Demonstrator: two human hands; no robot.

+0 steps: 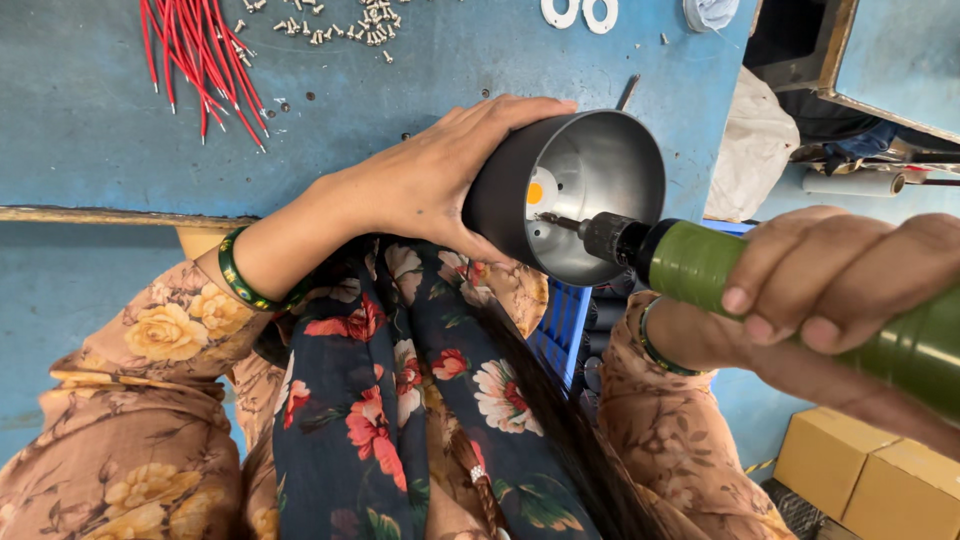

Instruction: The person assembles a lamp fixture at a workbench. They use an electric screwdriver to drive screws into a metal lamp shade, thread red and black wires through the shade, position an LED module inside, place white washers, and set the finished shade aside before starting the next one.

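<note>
My left hand (440, 170) grips the outside of a dark metal lamp cup (500, 195), tilted so its shiny open mouth faces right. Inside the cup sits a white plate with a small yellow-orange disc (536, 192). My right hand (840, 275) is wrapped around a green electric screwdriver (700, 262). Its dark chuck and thin bit (575, 224) reach into the cup, the tip just below the white plate.
A blue worktable (420, 60) carries a bundle of red wires (205, 55), several small screws (340, 25) and white rings (580, 12). A blue crate (565, 320) sits below the cup. Cardboard boxes (870, 475) stand at lower right, a white bag (755, 140) beside the table.
</note>
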